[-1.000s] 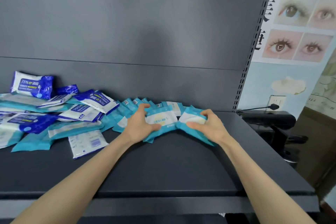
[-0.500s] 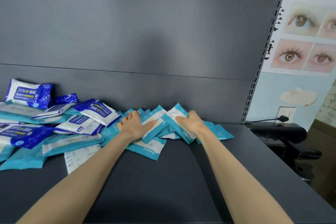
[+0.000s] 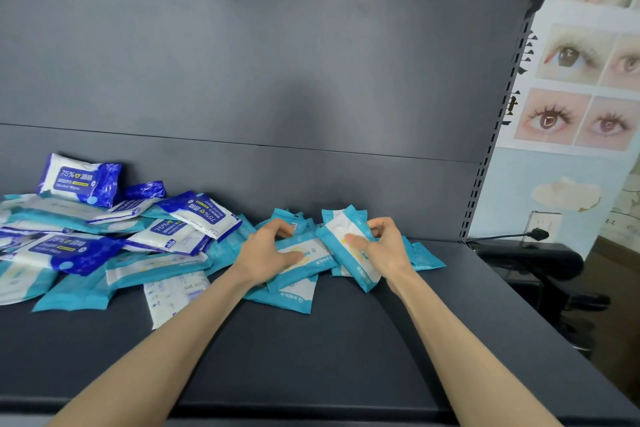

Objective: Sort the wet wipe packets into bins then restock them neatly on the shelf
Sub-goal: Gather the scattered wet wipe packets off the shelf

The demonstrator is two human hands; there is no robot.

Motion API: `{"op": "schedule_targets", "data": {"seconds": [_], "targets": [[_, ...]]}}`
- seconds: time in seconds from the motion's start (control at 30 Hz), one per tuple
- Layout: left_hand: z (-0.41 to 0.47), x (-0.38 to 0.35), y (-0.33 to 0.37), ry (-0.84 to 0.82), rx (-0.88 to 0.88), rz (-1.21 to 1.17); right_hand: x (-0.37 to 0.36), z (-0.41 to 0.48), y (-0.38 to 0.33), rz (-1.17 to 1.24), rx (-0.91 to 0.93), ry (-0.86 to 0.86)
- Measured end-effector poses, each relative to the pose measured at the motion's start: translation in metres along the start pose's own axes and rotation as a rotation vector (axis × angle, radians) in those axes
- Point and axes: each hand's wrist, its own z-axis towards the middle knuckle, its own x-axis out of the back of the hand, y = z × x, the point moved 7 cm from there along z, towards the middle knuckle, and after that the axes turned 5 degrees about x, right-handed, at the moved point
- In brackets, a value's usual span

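Several teal-and-white wet wipe packets lie bunched near the back panel of the dark shelf. My left hand grips one teal packet at the front of that bunch, thumb on its face. My right hand pinches another teal packet that stands tilted on its edge. More teal packets lie behind my right hand. A loose heap of dark blue 75% alcohol wipe packets and larger teal packs covers the shelf's left side.
One pale packet lies face down in front of the heap. The shelf's slotted upright marks its right end, with a black chair and a wall poster beyond it. No bin is in view.
Both hands carried the teal packets back toward the rear panel and closer together. The right hand's packet now stands more upright, and some packets were left behind to its right.
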Motion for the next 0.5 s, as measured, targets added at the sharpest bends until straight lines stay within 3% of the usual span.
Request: {"op": "schedule_targets", "data": {"seconds": [0.17, 0.27, 0.37, 0.5], "targets": [[0.003, -0.006, -0.004, -0.068, 0.208, 0.255, 0.008, -0.012, 0.006, -0.033, -0.054, -0.006], [0.006, -0.007, -0.005, -0.108, 0.265, 0.260, 0.009, -0.017, 0.005, -0.043, -0.030, -0.028], [0.008, -0.002, 0.002, -0.033, 0.239, 0.237, 0.011, -0.023, 0.005, -0.054, -0.008, -0.005], [0.004, -0.006, 0.015, -0.053, 0.142, 0.105, 0.018, -0.033, -0.002, -0.066, 0.029, 0.052]]}}
